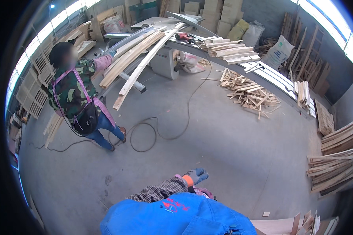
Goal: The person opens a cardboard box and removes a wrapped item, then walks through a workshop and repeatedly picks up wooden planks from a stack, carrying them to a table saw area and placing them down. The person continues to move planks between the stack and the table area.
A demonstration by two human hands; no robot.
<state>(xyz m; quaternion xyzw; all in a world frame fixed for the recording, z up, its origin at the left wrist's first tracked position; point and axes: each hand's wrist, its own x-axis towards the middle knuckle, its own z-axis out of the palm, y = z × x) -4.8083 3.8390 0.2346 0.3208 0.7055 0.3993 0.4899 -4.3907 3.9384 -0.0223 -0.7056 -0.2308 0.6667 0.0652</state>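
My left hand (197, 176) wears a grey-and-blue glove with an orange cuff. It is held in front of my body above the concrete floor, fingers loosely curled together, and I see nothing in it. A dark striped sleeve (159, 190) covers that forearm. Below it, my blue jacket (180, 215) fills the lower edge. A bit of pink patterned cloth (204, 192) shows beside the glove. My right hand does not appear. At the far left, a co-worker (76, 94) in a camouflage top reaches a gloved hand (112, 53) to long wooden boards (135, 55) on a saw table.
A hose (157, 133) lies coiled on the floor. Short offcuts (249, 92) form a heap under the long bench (276, 76), which carries stacked slats (233, 51) and a red power tool (184, 37). Strip bundles (337, 168) stand at the right. More wood (308, 225) lies near me at lower right.
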